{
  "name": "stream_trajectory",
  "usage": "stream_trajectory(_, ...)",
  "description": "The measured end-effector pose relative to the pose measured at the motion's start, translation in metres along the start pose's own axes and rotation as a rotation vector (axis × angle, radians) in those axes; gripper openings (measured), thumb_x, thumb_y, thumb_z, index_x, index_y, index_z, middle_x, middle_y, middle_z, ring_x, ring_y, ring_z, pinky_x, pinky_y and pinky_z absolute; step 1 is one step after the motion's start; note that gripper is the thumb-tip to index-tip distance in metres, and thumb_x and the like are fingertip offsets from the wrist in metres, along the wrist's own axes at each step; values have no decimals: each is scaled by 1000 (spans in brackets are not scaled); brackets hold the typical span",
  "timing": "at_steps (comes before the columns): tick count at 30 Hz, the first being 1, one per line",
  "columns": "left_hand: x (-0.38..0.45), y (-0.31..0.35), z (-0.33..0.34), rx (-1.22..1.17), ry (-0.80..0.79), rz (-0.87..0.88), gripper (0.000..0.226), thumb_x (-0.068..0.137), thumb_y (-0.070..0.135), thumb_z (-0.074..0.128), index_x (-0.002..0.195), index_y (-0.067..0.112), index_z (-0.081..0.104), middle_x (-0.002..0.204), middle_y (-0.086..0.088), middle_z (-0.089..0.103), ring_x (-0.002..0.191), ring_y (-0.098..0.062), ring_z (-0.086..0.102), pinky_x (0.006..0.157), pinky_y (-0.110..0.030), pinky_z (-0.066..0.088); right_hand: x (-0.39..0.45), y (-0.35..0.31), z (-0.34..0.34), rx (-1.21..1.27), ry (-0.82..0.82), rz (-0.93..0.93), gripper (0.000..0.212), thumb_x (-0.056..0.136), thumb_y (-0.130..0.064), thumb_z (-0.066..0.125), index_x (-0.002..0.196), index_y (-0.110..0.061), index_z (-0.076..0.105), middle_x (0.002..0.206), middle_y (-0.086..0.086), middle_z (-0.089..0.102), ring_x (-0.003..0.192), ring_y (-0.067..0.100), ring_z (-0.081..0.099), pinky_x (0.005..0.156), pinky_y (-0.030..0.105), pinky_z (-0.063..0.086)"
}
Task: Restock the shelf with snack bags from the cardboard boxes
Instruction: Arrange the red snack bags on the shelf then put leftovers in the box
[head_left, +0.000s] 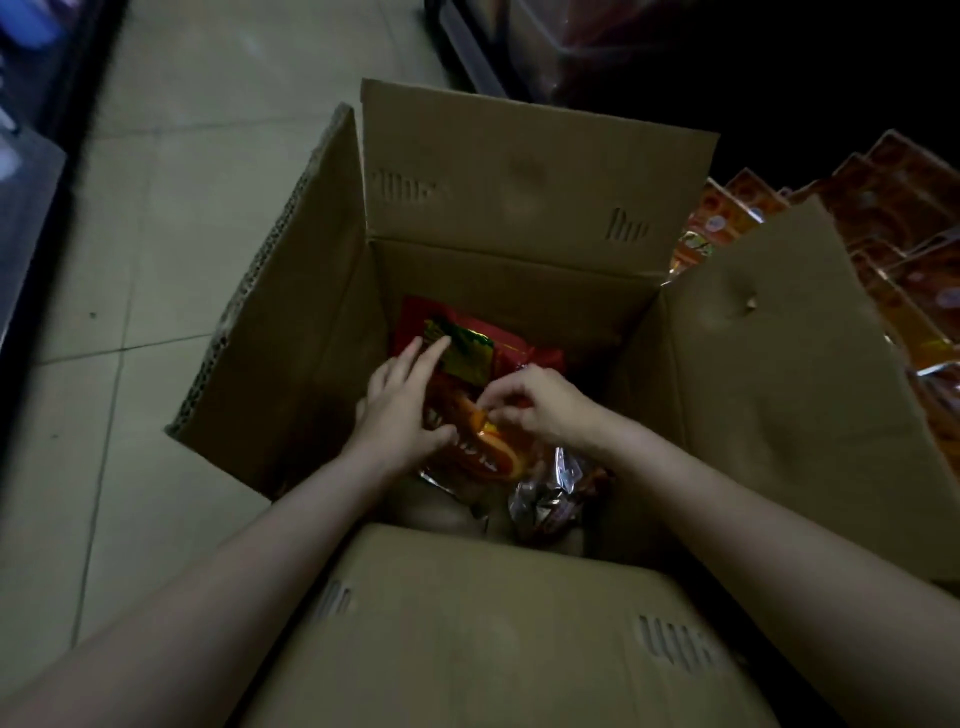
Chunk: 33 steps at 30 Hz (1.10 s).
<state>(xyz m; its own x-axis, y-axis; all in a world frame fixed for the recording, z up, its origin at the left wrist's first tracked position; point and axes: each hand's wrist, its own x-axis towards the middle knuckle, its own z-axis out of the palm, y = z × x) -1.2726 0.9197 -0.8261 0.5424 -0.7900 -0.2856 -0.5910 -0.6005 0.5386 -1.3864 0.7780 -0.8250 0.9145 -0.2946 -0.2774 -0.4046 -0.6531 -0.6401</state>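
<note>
Item: red and orange foil snack bags (467, 358), low in open brown cardboard box (519, 208) on tiled floor. Left hand (402, 405) lies spread-fingered on top bag; right hand (540, 405) pinches its orange edge. Likely light, crinkly, slippery, crushable; take by sealed seams. Box bottom dark; bag count unclear.

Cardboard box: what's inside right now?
Inside the box: red snack bags and a silvery bag near the bottom. Left hand rests on the bags; right hand pinches one. Anything beneath the bags is covered.
</note>
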Motion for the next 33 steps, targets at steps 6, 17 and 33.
stream_trajectory(6,-13,-3,5,-9,122,-123,32,90,27,59,121,22,57,112,-4,65,103,-23,61,87,-40,51,-3,14,-24,167,66,284,22,92,-23,56,111,-14,61,117,4,59,115,22,53,99,34,42)
stream_trajectory(17,-15,-1,-7,-11,240,-130,26,93,21,54,119,18,53,113,-5,63,99,-22,63,78,-39,57,5,36,17,-96,10,588,32,90,-8,54,122,-8,57,125,13,57,113,29,56,94,34,47)
stream_trajectory(33,-114,217,-154,-613,506,289,18,84,26,68,83,29,50,97,-3,66,92,-21,65,83,-44,54,-227,-134,-242,-238,650,178,57,76,10,55,126,-18,57,129,10,49,119,25,48,93,30,42)
